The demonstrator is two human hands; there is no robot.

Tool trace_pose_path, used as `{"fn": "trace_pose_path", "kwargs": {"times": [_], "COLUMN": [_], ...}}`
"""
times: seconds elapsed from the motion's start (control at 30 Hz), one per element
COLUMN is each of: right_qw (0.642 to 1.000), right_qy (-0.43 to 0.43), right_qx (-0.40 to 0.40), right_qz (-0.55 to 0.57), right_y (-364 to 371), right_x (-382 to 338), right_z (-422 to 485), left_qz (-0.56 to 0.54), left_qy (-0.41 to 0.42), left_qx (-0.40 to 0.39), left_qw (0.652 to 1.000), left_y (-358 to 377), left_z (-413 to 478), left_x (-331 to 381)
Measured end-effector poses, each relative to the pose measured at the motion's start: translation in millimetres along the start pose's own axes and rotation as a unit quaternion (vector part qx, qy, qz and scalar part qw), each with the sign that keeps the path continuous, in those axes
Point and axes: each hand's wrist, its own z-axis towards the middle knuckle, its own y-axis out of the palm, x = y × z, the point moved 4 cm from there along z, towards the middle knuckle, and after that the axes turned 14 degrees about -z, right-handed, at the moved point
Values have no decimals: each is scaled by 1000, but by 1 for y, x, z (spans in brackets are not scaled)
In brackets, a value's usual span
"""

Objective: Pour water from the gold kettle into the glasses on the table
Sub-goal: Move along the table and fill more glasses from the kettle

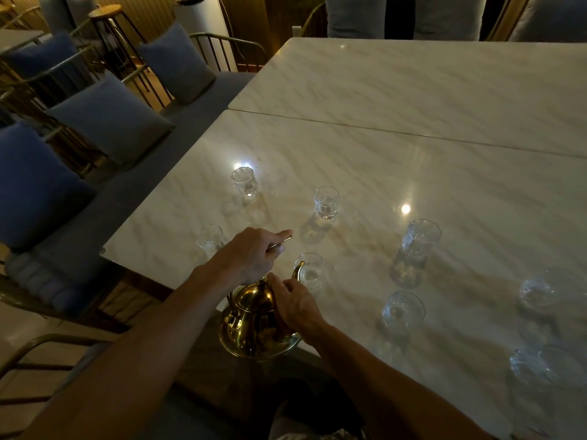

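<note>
Head view: eight clear glasses stand on the marble bench [413, 160]. One gold kettle [254, 325] sits at the near edge, spout beside the nearest glass [309, 273]. Left hand [254, 255] has its grip closed on the kettle handle; right hand [297, 304] rests on the kettle body, fingers curled.

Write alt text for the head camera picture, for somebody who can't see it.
A person tilts a gold kettle at the near edge of a marble table, the left hand gripping its handle and the right hand steadying its body, the spout at the rim of the nearest glass. Seven more clear glasses stand scattered over the table, and blue cushions line a bench at left.
</note>
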Motion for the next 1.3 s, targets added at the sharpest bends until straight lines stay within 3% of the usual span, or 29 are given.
{"fn": "trace_pose_path", "kwargs": {"times": [0.93, 1.1, 1.3], "right_qw": [1000, 999, 992], "right_qy": [12, -20, -75], "right_qx": [-4, 10, 56], "right_qz": [-11, -36, -82], "right_y": [1, -5, -4], "right_x": [3, 5, 7], "right_z": [-4, -5, -5], "left_qz": [3, -11, 13], "left_qy": [7, 18, 87], "left_qx": [1, 29, 94], "left_qw": [1000, 999, 992], "left_y": [3, 5, 7], "left_z": [-4, -12, -39], "left_x": [-3, -5, -8]}}
